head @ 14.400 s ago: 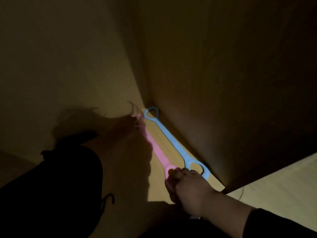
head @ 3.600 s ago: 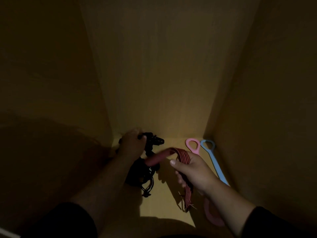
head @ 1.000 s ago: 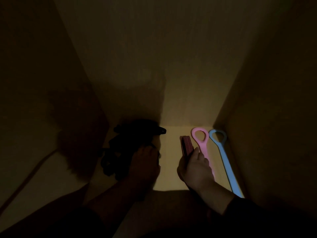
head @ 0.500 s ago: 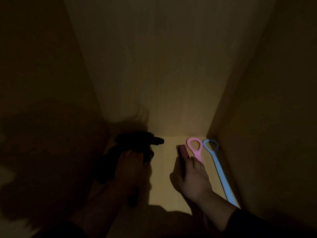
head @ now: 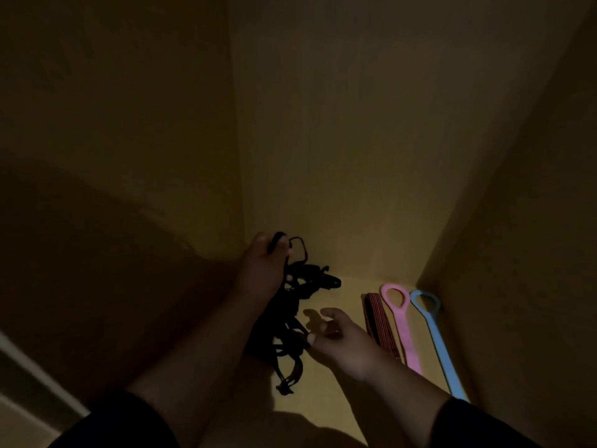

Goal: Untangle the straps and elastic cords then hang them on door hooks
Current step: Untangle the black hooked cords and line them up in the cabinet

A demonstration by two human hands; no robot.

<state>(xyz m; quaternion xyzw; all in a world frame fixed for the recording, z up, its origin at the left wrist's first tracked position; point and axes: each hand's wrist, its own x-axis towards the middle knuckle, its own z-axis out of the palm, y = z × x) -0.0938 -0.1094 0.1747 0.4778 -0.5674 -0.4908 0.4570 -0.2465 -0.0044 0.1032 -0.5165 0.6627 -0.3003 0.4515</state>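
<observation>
Head view: dim wooden compartment, floor (head: pixel 336 396) bare nearest the camera, walls close on three sides. Right hand (head: pixel 339 344): fingers spread, loose, tips touching the black tangled cords (head: pixel 287 321). Left hand (head: pixel 265 266): clenched on the tangle's upper end, lifting it. Dark red strap (head: pixel 376 321), pink strap (head: pixel 400 321) and blue strap (head: pixel 434 337) lie side by side by the right wall.

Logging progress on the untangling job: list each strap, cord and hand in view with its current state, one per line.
Black cord bundle: still tangled, lifted at one end.
Left hand: closed on the bundle's upper end.
Right hand: open, empty, fingers reaching toward the bundle.
Red striped strap: laid out straight, released.
Pink strap: lying flat, straight.
Blue strap: lying flat, straight, along the right wall.
</observation>
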